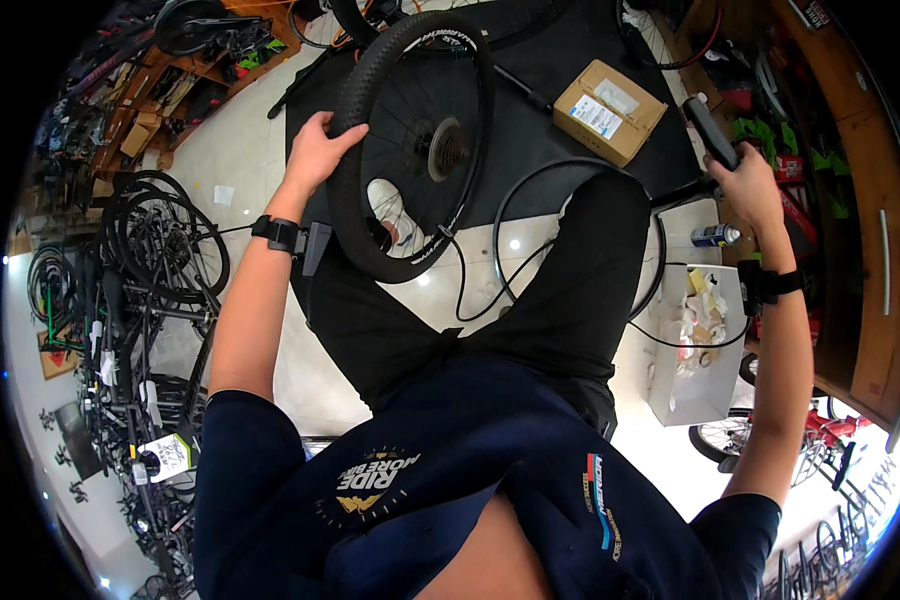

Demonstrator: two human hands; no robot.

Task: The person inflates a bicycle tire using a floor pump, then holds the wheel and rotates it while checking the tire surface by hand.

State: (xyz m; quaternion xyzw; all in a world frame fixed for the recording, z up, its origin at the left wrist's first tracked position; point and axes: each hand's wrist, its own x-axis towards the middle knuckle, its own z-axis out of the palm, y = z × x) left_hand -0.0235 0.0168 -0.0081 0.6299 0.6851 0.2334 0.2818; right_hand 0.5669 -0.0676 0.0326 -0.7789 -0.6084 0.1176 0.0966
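The knobbly bicycle tyre (345, 200) is coloured black and marked with white sidewall lettering; the cassette (450, 150) is toned grey. A white-and-blue label (597, 117) is borne by the brown cardboard box (632, 120). The floor mat (535, 135) and trousers (570, 280) are shown black, the shirt (470, 440) navy.

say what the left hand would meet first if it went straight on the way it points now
The black bicycle tire: the left hand is touching it, thumb laid on the tread. What lies beyond along that line is hard to judge for depth.
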